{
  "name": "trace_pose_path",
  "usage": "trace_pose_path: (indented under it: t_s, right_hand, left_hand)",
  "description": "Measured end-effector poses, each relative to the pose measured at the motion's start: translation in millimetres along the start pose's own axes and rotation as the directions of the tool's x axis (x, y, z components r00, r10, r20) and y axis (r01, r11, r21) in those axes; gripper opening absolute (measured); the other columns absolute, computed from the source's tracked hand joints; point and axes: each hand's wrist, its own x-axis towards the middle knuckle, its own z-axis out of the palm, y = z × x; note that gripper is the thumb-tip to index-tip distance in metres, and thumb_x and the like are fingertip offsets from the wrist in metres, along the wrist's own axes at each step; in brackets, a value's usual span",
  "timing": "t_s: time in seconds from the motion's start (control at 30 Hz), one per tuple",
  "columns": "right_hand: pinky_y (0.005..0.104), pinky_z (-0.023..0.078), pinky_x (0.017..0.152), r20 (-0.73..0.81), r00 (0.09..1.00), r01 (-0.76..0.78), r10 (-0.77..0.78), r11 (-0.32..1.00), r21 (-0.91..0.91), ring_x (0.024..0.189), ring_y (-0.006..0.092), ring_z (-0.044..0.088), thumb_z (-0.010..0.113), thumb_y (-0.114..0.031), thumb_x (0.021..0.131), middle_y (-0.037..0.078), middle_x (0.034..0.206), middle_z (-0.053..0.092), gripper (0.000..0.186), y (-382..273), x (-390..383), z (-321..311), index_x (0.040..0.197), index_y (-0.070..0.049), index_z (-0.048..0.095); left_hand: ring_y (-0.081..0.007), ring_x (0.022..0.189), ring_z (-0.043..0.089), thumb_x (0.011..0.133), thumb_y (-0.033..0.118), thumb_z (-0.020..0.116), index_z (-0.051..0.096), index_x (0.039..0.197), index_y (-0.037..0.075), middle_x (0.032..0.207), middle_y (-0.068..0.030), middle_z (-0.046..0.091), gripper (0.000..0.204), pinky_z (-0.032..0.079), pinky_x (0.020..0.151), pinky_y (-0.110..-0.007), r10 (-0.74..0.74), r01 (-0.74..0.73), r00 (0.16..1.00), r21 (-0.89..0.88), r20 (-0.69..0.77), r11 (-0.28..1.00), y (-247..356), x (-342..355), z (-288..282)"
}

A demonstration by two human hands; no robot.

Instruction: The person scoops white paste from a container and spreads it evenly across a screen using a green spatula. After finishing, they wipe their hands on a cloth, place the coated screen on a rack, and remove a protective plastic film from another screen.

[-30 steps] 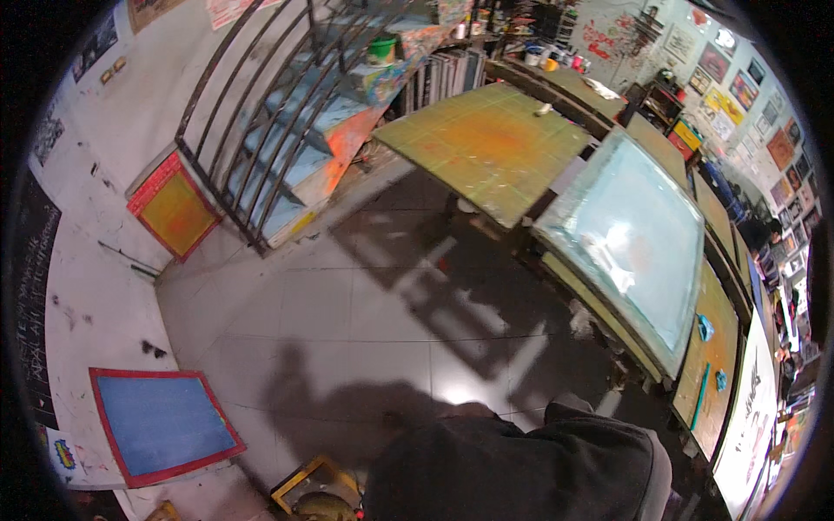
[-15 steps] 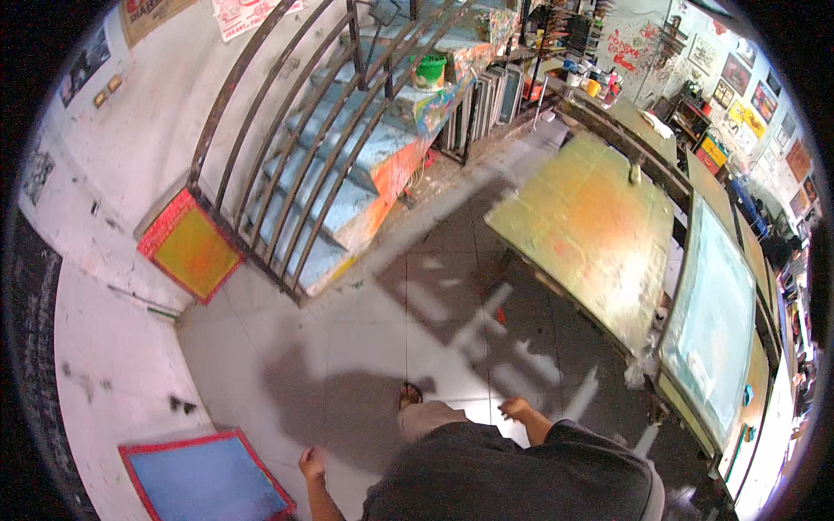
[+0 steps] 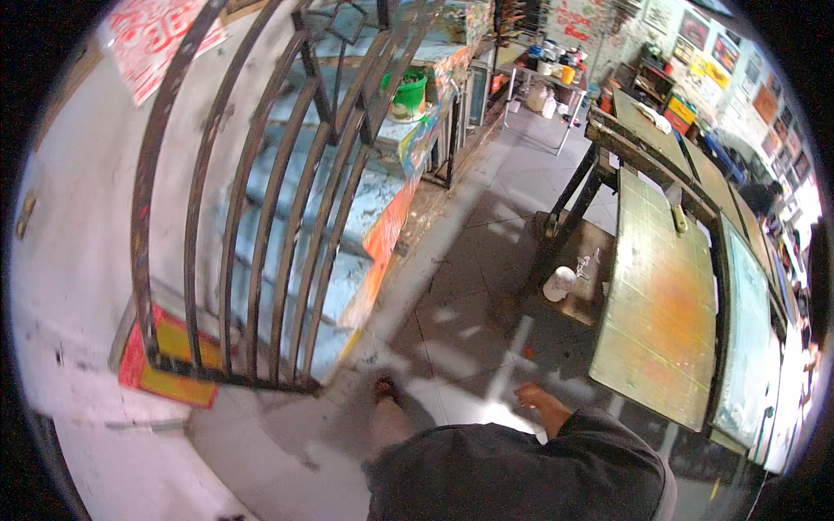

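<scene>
My right hand (image 3: 540, 401) hangs low in front of my dark shirt, over the tiled floor. Its fingers point left, loosely bent and partly apart, and I see nothing in them. Nearest to it on the right is a yellow-green board (image 3: 656, 321) with an orange stain, tilted on a dark-framed table. Beyond that board lies a pale glass-like panel (image 3: 745, 326). My left hand is outside the picture.
A dark metal railing (image 3: 254, 226) rises at the left before blue steps (image 3: 291, 208). A green bucket (image 3: 408, 97) stands on the steps. A white cup (image 3: 560, 282) sits low under the table. A red-edged yellow frame (image 3: 174, 369) leans by the railing. Farther back is a small cluttered table (image 3: 543, 74).
I have moved forward, so the railing and steps are closer and the boards stand farther right. My left hand and the blue red-edged frame have left the picture.
</scene>
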Motion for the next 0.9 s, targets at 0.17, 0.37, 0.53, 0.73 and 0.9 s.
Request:
trace_pose_path:
  t_s: [0.17,0.37,0.53,0.73,0.9]
  right_hand:
    - [0.0348,0.044,0.048,0.049,0.998,-0.042,0.028,0.953,0.301,0.062,0.0192,0.06,0.056,-0.03,0.082,0.004,0.076,0.062,0.024,-44,39,20,0.096,-0.011,0.06]
    - [0.0334,0.046,0.05,-0.154,0.935,-0.227,0.32,0.872,0.433,0.068,0.0193,0.062,0.057,-0.029,0.081,0.007,0.082,0.063,0.029,-189,-32,7,0.1,-0.007,0.057]
    - [0.0389,0.048,0.057,-0.028,0.864,-0.437,0.502,0.777,0.454,0.073,0.0229,0.062,0.057,-0.029,0.08,0.009,0.082,0.063,0.032,-96,6,2,0.102,-0.006,0.057]
    - [0.0392,0.048,0.063,-0.013,0.842,-0.505,0.54,0.794,0.339,0.077,0.0254,0.062,0.056,-0.027,0.079,0.009,0.083,0.063,0.025,-175,66,-104,0.095,-0.008,0.06]
    - [0.0395,0.049,0.068,-0.188,0.978,-0.145,0.091,0.945,-0.295,0.08,0.0274,0.061,0.056,-0.025,0.078,0.009,0.083,0.063,0.021,-290,236,-265,0.089,-0.01,0.063]
  left_hand:
    - [-0.0209,0.065,0.057,0.084,0.032,0.052,0.057,0.104,0.005,0.077,-0.0058,0.058,0.034,0.046,0.057,-0.036,0.439,-0.402,0.889,-0.232,0.132,0.885,120,174,-144]
    - [-0.0166,0.056,0.052,0.077,0.024,0.065,0.058,0.072,0.002,0.066,-0.0063,0.059,0.024,0.043,0.053,-0.031,0.64,-0.655,0.75,-0.056,-0.164,0.753,557,263,-154]
    - [-0.0086,0.055,0.051,0.079,0.023,0.066,0.06,0.082,0.001,0.068,-0.0005,0.058,0.022,0.039,0.049,-0.022,0.773,-0.714,0.611,-0.304,0.17,0.631,843,119,-43]
    - [-0.0102,0.064,0.058,0.078,0.023,0.067,0.061,0.096,0.0,0.079,-0.0044,0.063,0.031,0.042,0.054,-0.021,0.77,-0.779,0.454,-0.219,0.449,0.588,972,48,27]
    - [-0.0139,0.078,0.06,0.079,0.018,0.066,0.059,0.102,-0.001,0.089,-0.0079,0.063,0.031,0.046,0.066,-0.024,0.774,-0.802,0.468,-0.164,0.427,0.575,1067,7,42]
